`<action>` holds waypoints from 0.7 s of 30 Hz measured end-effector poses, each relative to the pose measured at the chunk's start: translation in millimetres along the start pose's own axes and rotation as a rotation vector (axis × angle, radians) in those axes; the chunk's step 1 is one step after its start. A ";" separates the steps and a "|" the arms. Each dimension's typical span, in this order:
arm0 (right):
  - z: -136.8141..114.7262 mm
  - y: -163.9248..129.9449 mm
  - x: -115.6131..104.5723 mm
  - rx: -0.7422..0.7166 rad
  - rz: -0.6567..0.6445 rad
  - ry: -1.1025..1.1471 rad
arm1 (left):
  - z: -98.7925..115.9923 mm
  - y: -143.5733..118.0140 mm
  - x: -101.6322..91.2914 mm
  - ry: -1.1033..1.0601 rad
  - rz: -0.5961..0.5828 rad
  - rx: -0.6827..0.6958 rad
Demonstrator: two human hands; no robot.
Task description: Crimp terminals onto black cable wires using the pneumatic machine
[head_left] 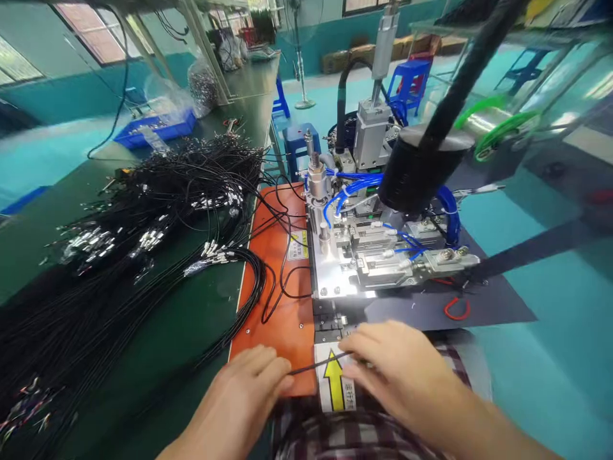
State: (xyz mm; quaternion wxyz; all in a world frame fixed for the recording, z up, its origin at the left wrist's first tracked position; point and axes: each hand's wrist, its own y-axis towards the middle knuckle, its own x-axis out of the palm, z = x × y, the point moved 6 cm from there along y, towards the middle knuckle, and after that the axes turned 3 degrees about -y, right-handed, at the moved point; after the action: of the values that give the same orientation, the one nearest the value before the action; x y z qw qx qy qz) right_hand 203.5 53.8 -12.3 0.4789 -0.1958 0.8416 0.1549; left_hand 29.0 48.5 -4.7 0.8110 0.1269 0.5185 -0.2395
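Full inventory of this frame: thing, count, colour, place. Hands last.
cable bundle: many, black with silver tips, on the green bench at left
orange plate: one, orange, under the machine
machine: one, silver with blue hoses, centre
arrow label: one, yellow on white, front edge
blue tray: one, far left on the bench
stools: several, blue, background
thin cable: one, black, between both hands
left hand: pinches the thin cable's left end
right hand: holds its right end

Factory assembly floor. Long green workbench (143,332) was piled with black cable bundles (158,211), a pneumatic fixture machine (368,236) sat on an orange base plate (278,306), blue stools (407,80) beyond.
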 end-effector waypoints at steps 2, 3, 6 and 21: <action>0.0 3.3 -8.9 -0.001 -0.011 0.110 | 1.9 1.3 7.4 -0.147 -0.060 -0.047; 0.1 3.8 -9.7 0.005 -0.002 0.173 | 5.4 4.2 11.6 -0.246 -0.084 -0.075; 9.1 0.7 -0.7 0.118 0.020 0.411 | 20.0 18.2 22.3 -0.572 -0.131 -0.157; 36.2 -8.6 14.4 0.458 0.050 0.919 | 30.5 37.3 33.6 -0.857 -0.178 -0.289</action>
State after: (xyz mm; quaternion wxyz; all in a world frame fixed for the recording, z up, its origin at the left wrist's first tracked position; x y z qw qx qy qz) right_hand 227.9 59.9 -43.3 0.0863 -0.1135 0.9820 -0.1241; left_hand 83.9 57.8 -23.5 0.9380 -0.1429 0.1731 -0.2642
